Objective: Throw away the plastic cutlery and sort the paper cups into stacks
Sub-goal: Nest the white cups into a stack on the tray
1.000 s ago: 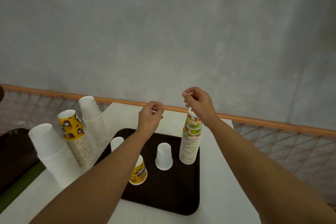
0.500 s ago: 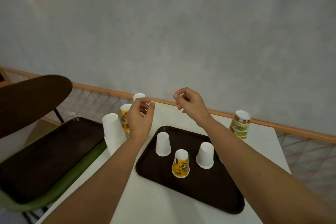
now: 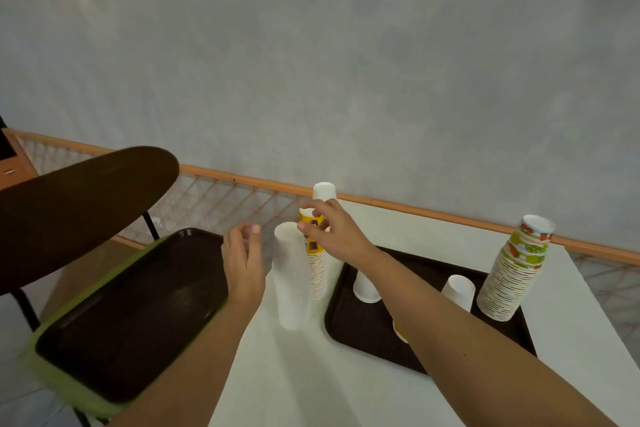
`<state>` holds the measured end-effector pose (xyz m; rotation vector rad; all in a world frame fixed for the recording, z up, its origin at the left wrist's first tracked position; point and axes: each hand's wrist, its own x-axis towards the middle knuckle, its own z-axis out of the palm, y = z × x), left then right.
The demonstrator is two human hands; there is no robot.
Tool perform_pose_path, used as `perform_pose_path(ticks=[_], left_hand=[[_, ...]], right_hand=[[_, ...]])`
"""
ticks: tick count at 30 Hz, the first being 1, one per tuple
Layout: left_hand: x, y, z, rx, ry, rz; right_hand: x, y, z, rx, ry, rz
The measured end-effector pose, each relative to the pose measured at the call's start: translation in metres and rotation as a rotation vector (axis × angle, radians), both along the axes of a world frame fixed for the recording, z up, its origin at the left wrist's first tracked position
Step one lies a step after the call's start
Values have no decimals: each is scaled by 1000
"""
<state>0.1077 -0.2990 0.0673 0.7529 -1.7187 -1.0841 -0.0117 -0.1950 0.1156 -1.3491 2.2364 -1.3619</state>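
Three cup stacks stand at the white table's left edge: a plain white stack (image 3: 289, 274) in front, a yellow printed stack (image 3: 317, 270) behind it, and another white stack (image 3: 324, 191) at the back. My right hand (image 3: 332, 232) reaches over the dark tray (image 3: 363, 333), its thumb and fingers curled round the top of the yellow stack. My left hand (image 3: 242, 253) hovers just left of the front white stack, fingers loosely curled and holding nothing. Two white cups (image 3: 366, 288) (image 3: 459, 291) sit upside down on the tray. My right forearm mostly hides a yellow cup (image 3: 400, 333). A fruit-print stack (image 3: 516, 274) stands at the tray's right end.
A chair stands left of the table, with a green seat (image 3: 69, 378) carrying a second dark tray (image 3: 121, 315) and a dark backrest (image 3: 79, 204). A wooden rail (image 3: 433, 211) with netting below it runs along the grey wall behind the table.
My right hand left the fruit-print stack and moved left to the top of the yellow stack. My left hand shifted left too, beside the white stack. The view swung left.
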Motion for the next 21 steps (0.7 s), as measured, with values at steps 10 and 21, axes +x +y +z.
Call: perform_pose_path(ticks=[10,21], left_hand=[[12,-36,-95,287,-515,-352],[-11,-36,-137,441,-576,-527]], right_hand=[[15,-23,-46,232,233,-10],[14,-6,-50,200,287,-81]])
